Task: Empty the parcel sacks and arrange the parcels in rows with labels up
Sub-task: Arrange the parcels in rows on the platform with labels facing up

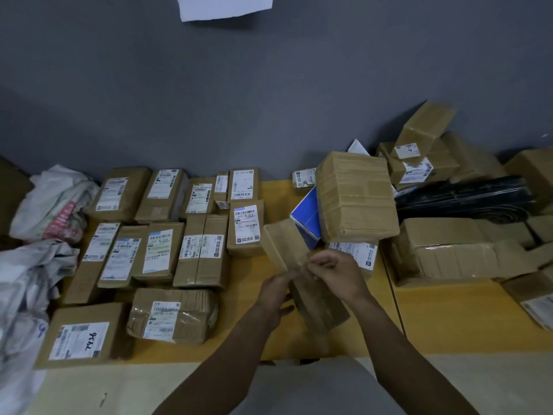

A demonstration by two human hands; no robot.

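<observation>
I hold a long brown cardboard parcel tilted over the yellow table; no label shows on its visible faces. My left hand grips its left side and my right hand grips its upper right side. To the left, several brown parcels lie in rows with white labels up. An unsorted heap of parcels rises behind my hands, with a blue box wedged under a large brown one. White parcel sacks lie crumpled at the far left.
More boxes and a black plastic-wrapped package pile up at the right. A grey wall stands behind the table. A seam divides the table top right of my hands. Bare yellow surface shows near the front edge.
</observation>
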